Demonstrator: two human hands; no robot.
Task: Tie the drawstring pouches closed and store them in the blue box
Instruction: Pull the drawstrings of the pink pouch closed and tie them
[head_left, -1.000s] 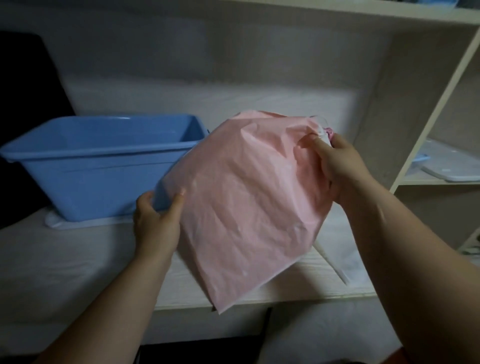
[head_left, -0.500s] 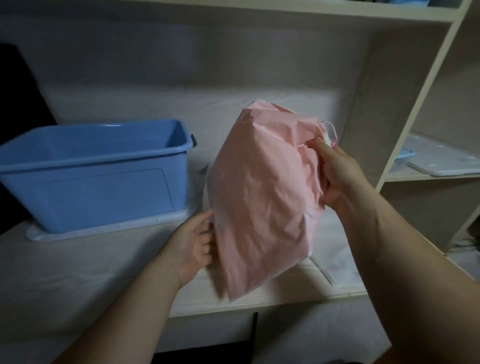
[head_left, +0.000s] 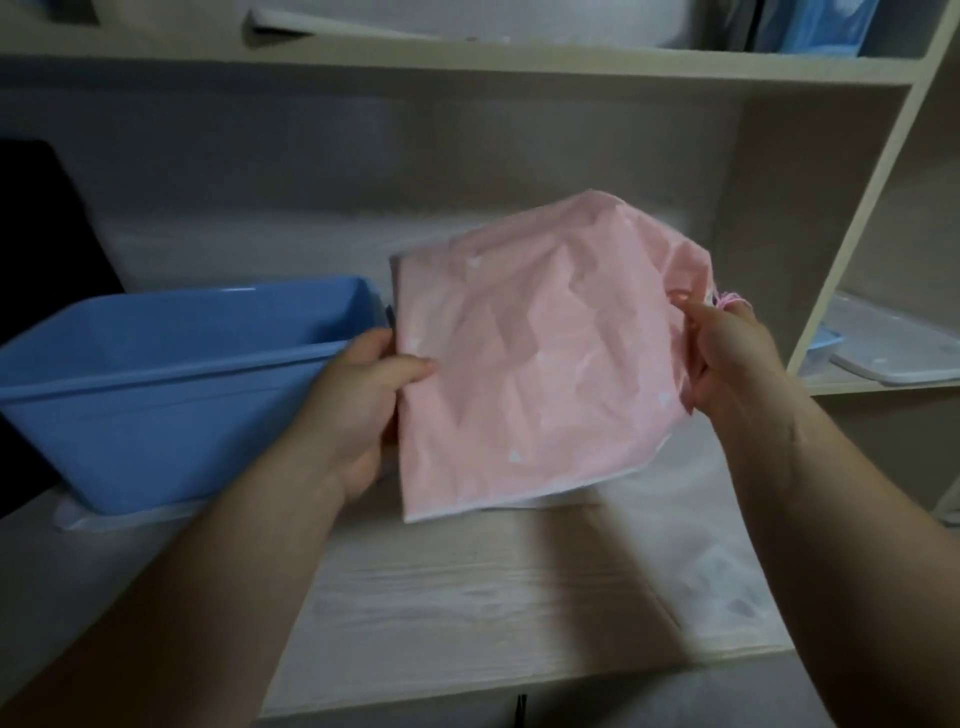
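The pink drawstring pouch (head_left: 540, 364) is held in the air above the desk (head_left: 467, 613), spread between both hands. The left hand (head_left: 358, 395) grips the pouch's left edge, thumb on the front face and fingers curled behind. The right hand (head_left: 737, 374) pinches the gathered mouth at the pouch's right end. The blue box (head_left: 156, 405) stands on the desk, just left of the pouch, behind the left hand.

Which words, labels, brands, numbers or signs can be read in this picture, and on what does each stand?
None can be read.
The pouch bears only small white marks, too blurred to tell as text.
The box shows no label.
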